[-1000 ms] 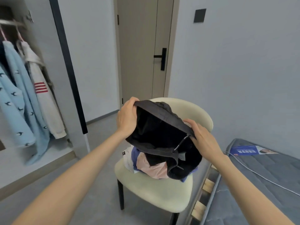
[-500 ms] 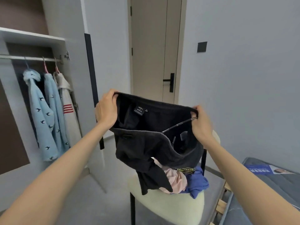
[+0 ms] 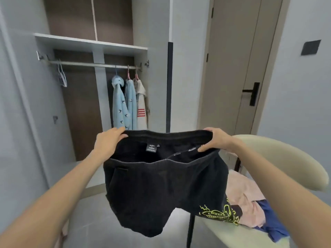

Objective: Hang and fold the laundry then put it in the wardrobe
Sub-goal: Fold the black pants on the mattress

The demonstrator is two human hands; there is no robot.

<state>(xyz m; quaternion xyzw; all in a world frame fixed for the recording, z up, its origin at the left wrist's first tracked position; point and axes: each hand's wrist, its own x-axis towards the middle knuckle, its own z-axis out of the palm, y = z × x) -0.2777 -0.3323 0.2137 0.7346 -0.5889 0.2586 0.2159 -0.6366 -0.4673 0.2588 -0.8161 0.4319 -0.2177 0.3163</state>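
left hand point(image 3: 107, 143): fingers curled over left end of waistband
right hand point(image 3: 215, 140): pinching right end
shorts point(image 3: 161, 190): black, held up stretched, over chair point(image 3: 279, 158)
wardrobe point(image 3: 89, 43): open, behind

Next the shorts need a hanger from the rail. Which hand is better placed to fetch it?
Probably the left hand: it grips the black shorts by the waistband on the wardrobe side, nearer the empty white hangers at the left of the rail. The right hand holds the other end, beside the chair.
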